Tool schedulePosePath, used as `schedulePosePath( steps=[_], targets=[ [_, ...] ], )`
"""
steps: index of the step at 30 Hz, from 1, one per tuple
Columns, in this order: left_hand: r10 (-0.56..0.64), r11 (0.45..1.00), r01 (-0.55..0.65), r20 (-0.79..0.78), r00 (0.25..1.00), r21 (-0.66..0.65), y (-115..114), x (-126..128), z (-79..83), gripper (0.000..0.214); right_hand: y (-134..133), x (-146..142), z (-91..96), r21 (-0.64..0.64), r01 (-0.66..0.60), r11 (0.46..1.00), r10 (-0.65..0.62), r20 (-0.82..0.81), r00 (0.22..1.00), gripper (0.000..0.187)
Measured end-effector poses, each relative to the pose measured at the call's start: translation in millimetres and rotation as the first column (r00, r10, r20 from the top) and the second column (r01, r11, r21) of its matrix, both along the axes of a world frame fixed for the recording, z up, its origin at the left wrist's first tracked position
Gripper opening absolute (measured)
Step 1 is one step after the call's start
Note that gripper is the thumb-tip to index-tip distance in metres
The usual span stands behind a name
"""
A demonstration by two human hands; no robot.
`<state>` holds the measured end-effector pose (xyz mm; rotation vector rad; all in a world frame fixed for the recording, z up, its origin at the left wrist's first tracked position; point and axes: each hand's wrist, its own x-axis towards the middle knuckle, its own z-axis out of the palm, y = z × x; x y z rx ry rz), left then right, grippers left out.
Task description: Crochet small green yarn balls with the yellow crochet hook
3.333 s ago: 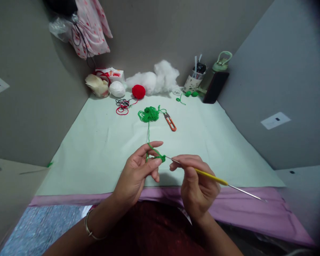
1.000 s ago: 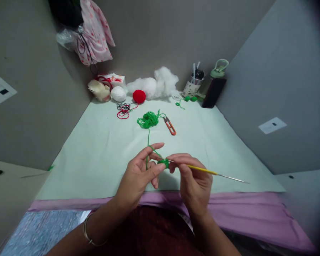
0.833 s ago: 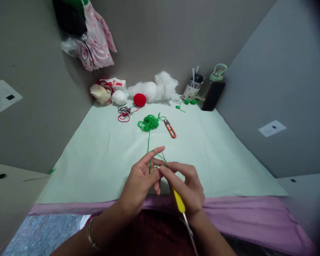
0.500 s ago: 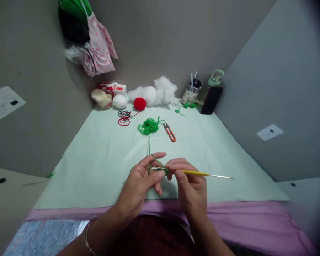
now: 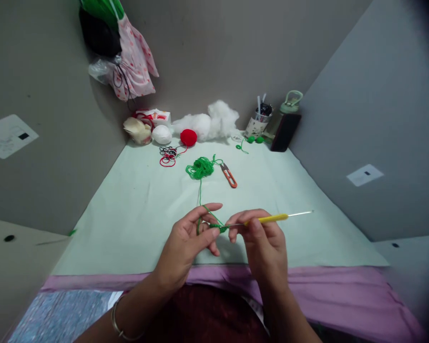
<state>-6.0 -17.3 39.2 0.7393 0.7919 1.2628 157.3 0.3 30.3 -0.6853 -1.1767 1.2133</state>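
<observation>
My left hand (image 5: 191,240) pinches a small green crochet piece (image 5: 222,229) between thumb and fingers. Over its raised index finger runs a strand of green yarn, which leads back to a loose green yarn bundle (image 5: 200,168) on the table. My right hand (image 5: 266,243) is closed on a crochet hook with a yellow handle (image 5: 271,218). The hook's thin metal shaft points left and its tip meets the crochet piece; a second metal end sticks out to the right. Past the hands lie thread snips (image 5: 229,176) with orange handles, beside the bundle.
At the back stand a red yarn ball (image 5: 188,137), a white yarn ball (image 5: 162,135), fluffy white stuffing (image 5: 214,121), a pen cup (image 5: 256,125), a bottle (image 5: 292,102) and a dark phone (image 5: 286,133). Grey partitions enclose the pale green tablecloth (image 5: 128,214).
My right hand has moved right, drawing the hook back from the crochet piece, and its handle now tilts up to the right. The left hand stays nearly in place.
</observation>
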Motion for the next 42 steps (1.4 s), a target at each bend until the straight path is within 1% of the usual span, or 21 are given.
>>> schedulePosePath(
  steps=[2, 4, 7, 9, 11, 13, 14, 16, 17, 19, 22, 25, 27, 28, 29, 30, 32, 34, 35, 38, 42],
  targets=[
    [0.044, 0.999, -0.043, -0.033, 0.999, 0.015, -0.4, 0.6, 0.2, 0.037, -4.3, 2.3, -0.5, 0.105, 0.053, 0.993, -0.066, 0.122, 0.99, 0.021],
    [0.093, 0.996, -0.092, -0.07, 0.993, 0.02, -1.4, 2.4, 1.0, 0.037, -9.2, 4.2, -2.8, 0.27, 0.082, 0.959, -0.158, 0.272, 0.949, 0.023],
    [0.133, 0.991, -0.133, -0.07, 0.989, 0.009, -3.6, 6.4, 2.5, 0.04, -15.1, 5.6, -9.9, 0.556, 0.068, 0.829, -0.375, 0.461, 0.805, 0.03],
    [0.098, 0.995, -0.098, -0.002, 0.995, -0.024, -4.0, 7.7, 3.5, 0.048, -16.8, 5.3, -14.7, 0.657, 0.062, 0.751, -0.496, 0.501, 0.709, 0.038],
    [-0.002, 0.995, 0.012, 0.109, 0.994, -0.097, -2.0, 6.3, 4.9, 0.056, -16.0, 3.9, -16.7, 0.681, 0.083, 0.728, -0.538, 0.492, 0.684, 0.043],
    [-0.08, 0.977, 0.119, 0.216, 0.973, -0.174, 1.7, 2.4, 7.0, 0.055, -12.9, 1.8, -14.8, 0.637, 0.127, 0.76, -0.505, 0.456, 0.733, 0.038],
    [-0.086, 0.97, 0.139, 0.252, 0.964, -0.199, 3.7, 0.2, 8.3, 0.052, -10.6, 0.4, -12.6, 0.583, 0.162, 0.796, -0.463, 0.415, 0.783, 0.034],
    [-0.049, 0.972, 0.108, 0.271, 0.961, -0.21, 6.6, -3.2, 10.9, 0.047, -5.5, -2.5, -7.2, 0.413, 0.201, 0.888, -0.334, 0.279, 0.9, 0.029],
    [-0.03, 0.977, 0.084, 0.26, 0.965, -0.198, 7.1, -3.7, 11.7, 0.046, -3.0, -4.1, -4.7, 0.328, 0.187, 0.926, -0.262, 0.203, 0.943, 0.027],
    [-0.03, 0.986, 0.064, 0.214, 0.976, -0.153, 6.6, -2.0, 11.9, 0.046, 0.5, -6.8, -1.1, 0.242, 0.135, 0.961, -0.17, 0.129, 0.977, 0.023],
    [-0.027, 0.997, 0.036, 0.116, 0.993, -0.071, 4.2, 4.7, 8.0, 0.044, -0.2, -7.8, -1.5, 0.284, 0.128, 0.95, -0.187, 0.192, 0.963, 0.024],
    [0.022, 0.999, -0.018, 0.081, 0.996, -0.048, 3.7, 9.5, 2.8, 0.047, -6.9, -4.5, -7.6, 0.45, 0.143, 0.881, -0.326, 0.361, 0.874, 0.034],
    [-0.017, 0.995, 0.03, 0.136, 0.991, -0.094, 5.0, 9.1, 1.2, 0.048, -10.5, -1.3, -11.3, 0.568, 0.121, 0.814, -0.433, 0.454, 0.779, 0.04],
    [-0.052, 0.989, 0.075, 0.178, 0.983, -0.125, 6.1, 7.8, 1.2, 0.047, -11.1, 0.1, -12.2, 0.593, 0.121, 0.796, -0.462, 0.464, 0.756, 0.04],
    [-0.079, 0.981, 0.115, 0.22, 0.972, -0.158, 7.2, 6.0, 1.7, 0.044, -10.7, 1.2, -12.1, 0.587, 0.148, 0.796, -0.469, 0.443, 0.764, 0.038],
    [-0.089, 0.973, 0.139, 0.255, 0.963, -0.186, 8.3, 4.1, 2.6, 0.04, -9.5, 1.8, -11.3, 0.545, 0.187, 0.818, -0.452, 0.406, 0.794, 0.034],
    [-0.058, 0.972, 0.118, 0.276, 0.959, -0.205, 9.7, 0.9, 4.8, 0.034, -5.2, 1.5, -8.1, 0.377, 0.241, 0.895, -0.357, 0.277, 0.892, 0.027],
    [-0.017, 0.985, 0.057, 0.232, 0.973, -0.166, 9.2, 0.1, 6.2, 0.034, -0.8, -0.5, -5.3, 0.202, 0.198, 0.959, -0.231, 0.152, 0.961, 0.022],
    [-0.013, 0.991, 0.04, 0.198, 0.98, -0.131, 8.2, 0.6, 6.4, 0.035, 0.9, -1.9, -4.6, 0.157, 0.158, 0.975, -0.177, 0.119, 0.977, 0.02],
    [-0.021, 0.999, 0.026, 0.112, 0.994, -0.044, 4.5, 3.2, 4.6, 0.036, 2.9, -5.2, -5.7, 0.113, 0.077, 0.991, -0.091, 0.124, 0.988, 0.015],
    [-0.017, 0.999, 0.02, 0.08, 0.997, -0.031, 2.5, 3.1, 2.6, 0.03, 3.4, -6.2, -8.1, 0.022, 0.058, 0.998, -0.059, 0.042, 0.997, 0.013]
  ],
)
